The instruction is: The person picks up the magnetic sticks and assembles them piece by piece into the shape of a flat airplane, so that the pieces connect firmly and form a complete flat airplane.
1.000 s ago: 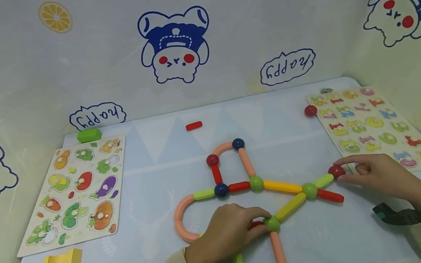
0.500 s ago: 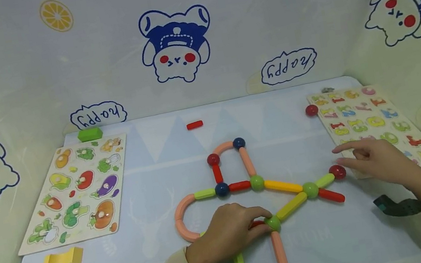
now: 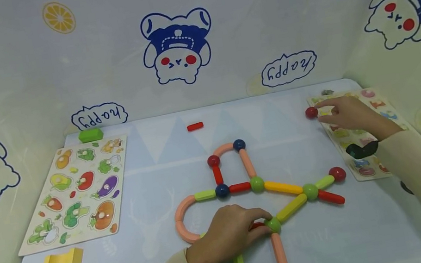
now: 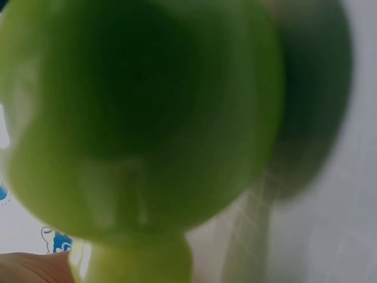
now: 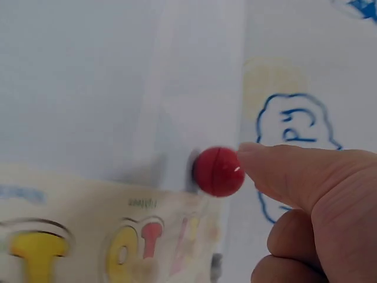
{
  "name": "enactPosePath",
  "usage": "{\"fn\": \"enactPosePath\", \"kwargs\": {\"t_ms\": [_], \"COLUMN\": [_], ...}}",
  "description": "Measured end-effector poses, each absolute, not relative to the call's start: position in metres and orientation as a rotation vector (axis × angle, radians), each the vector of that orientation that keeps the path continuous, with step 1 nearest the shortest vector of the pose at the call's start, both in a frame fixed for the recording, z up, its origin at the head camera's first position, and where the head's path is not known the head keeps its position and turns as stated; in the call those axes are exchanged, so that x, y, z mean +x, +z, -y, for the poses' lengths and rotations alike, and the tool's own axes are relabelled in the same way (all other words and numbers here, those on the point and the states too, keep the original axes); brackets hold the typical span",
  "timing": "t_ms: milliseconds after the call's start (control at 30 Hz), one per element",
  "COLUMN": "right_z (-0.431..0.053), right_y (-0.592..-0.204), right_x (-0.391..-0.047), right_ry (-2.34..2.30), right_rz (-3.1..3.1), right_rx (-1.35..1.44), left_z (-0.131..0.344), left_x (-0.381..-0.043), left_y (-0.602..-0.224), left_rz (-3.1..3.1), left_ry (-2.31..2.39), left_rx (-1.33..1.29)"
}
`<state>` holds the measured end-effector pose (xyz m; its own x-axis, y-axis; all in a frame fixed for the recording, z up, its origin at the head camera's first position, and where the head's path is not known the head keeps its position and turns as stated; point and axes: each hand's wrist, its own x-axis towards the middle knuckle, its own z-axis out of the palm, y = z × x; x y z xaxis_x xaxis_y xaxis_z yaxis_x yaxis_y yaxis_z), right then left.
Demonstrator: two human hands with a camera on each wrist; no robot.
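Observation:
My left hand (image 3: 228, 232) pinches a green ball (image 3: 272, 225) between thumb and fingertips; a pink rod and a yellow rod meet at this ball. The ball belongs to a figure of coloured rods and balls lying flat on the table, partly hidden under the hand. A large green ball (image 4: 141, 118) fills the left wrist view, blurred. My right hand (image 3: 349, 114) reaches over the right board, thumb and index finger spread at a loose red ball (image 3: 311, 113). In the right wrist view a fingertip is right beside that red ball (image 5: 219, 171).
A vegetable picture board (image 3: 73, 193) lies at left, with a green block (image 3: 90, 135) behind it and a yellow arched block (image 3: 62, 260) in front. The right board (image 3: 364, 165) is partly under the right arm. A small red rod (image 3: 194, 126) lies at the back.
My right hand has let go of the red ball at the figure's right tip and moved back to the loose red ball by the board. The left hand has stayed in place.

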<state>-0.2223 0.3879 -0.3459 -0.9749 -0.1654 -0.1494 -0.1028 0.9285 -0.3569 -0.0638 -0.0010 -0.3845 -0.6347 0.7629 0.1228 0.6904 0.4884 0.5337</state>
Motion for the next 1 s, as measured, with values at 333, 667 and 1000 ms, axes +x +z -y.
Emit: {"fn": "enactPosePath", "kwargs": {"t_ms": [333,667,1000], "right_z": [-0.383,-0.391,-0.401], "right_y": [-0.354,-0.365,-0.358], "right_x": [-0.251,-0.234,-0.134], "right_ry": [-0.393,-0.485,-0.547], "right_rz": [-2.896,-2.876,-3.083], "right_rx": [-0.215,-0.142,-0.194], "left_z": [0.001,0.0,0.002], "left_x": [-0.064,-0.063,-0.063], "left_y": [-0.385,-0.384,-0.385], "left_rz": [-2.597,-2.587,-2.598], "left_ry": [0.828,0.84,0.857], "left_rx": [1.279,1.286,1.297]}}
